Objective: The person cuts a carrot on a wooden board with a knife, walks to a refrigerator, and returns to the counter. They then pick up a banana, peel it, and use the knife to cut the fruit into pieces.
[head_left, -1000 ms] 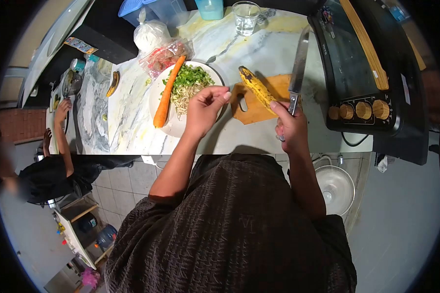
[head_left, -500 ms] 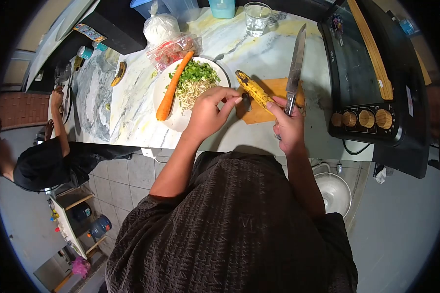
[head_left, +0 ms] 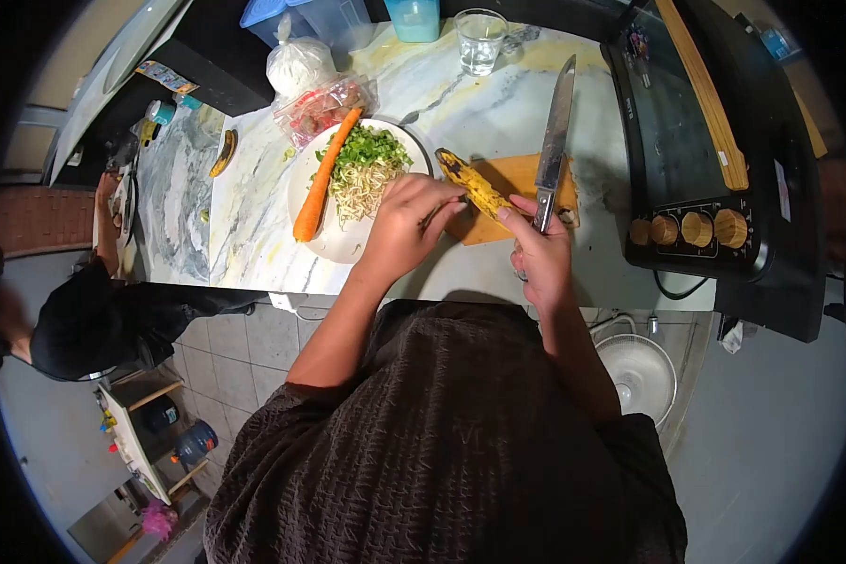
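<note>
My right hand [head_left: 543, 249] is closed around a yellow, dark-spotted banana [head_left: 479, 193] and also the handle of a kitchen knife [head_left: 556, 132], whose blade points away from me. The banana slants up and to the left over a wooden cutting board [head_left: 508, 171]. Beside it, my left hand [head_left: 409, 221] has thumb and fingers pinched together close to the banana's left side; whatever is between the fingertips is too small to make out. Left of that hand, a white plate [head_left: 303, 183] carries a carrot [head_left: 327, 179], bean sprouts [head_left: 362, 188] and chopped greens [head_left: 371, 150].
A toaster oven [head_left: 696, 141] stands at the right. Behind the plate are a bag of white powder [head_left: 299, 68] and a plastic packet [head_left: 324, 108]. A glass of water [head_left: 480, 42] is at the back. Another banana [head_left: 223, 153] lies left; a person [head_left: 75, 315] works farther left.
My left fingertips have come closer to the banana's side, pinching. My right hand keeps the banana and knife. The view has shifted slightly.
</note>
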A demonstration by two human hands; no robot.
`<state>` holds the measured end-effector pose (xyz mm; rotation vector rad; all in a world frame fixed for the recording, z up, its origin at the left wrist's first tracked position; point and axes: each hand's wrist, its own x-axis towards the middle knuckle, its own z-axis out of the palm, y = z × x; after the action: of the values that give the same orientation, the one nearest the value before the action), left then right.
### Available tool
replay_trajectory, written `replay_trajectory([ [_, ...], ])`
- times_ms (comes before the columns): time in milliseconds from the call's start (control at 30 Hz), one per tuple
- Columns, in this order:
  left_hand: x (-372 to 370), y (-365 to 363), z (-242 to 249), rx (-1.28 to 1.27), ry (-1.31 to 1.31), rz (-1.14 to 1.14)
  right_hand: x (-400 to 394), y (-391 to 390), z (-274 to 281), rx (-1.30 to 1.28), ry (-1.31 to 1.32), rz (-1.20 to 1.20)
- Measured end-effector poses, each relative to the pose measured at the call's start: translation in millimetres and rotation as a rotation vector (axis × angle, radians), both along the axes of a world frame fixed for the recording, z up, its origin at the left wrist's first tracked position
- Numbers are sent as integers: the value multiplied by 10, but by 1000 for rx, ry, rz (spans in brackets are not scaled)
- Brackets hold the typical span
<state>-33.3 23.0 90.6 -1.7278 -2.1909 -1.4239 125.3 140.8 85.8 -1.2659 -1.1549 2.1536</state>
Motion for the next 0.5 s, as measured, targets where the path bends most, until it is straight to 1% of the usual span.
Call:
replay_trajectory([
  [67,-41,-9,-27,-52,24,-49,1,7,20,3,-4,-20],
  [133,-60,-12,-41,-113,131,-83,22,5,39,17,-20,-20],
  [267,-5,101,24,-119,115,-70,72,19,33,25,-22,-39],
  [333,27,127,59,-138,200,-51,76,-3,52,121,-48,-55],
  [433,56,166,61,-206,243,-77,87,-23,82,175,-77,-52],
  [500,80,203,68,-168,262,-87,59,-18,82,199,-62,-53],
])
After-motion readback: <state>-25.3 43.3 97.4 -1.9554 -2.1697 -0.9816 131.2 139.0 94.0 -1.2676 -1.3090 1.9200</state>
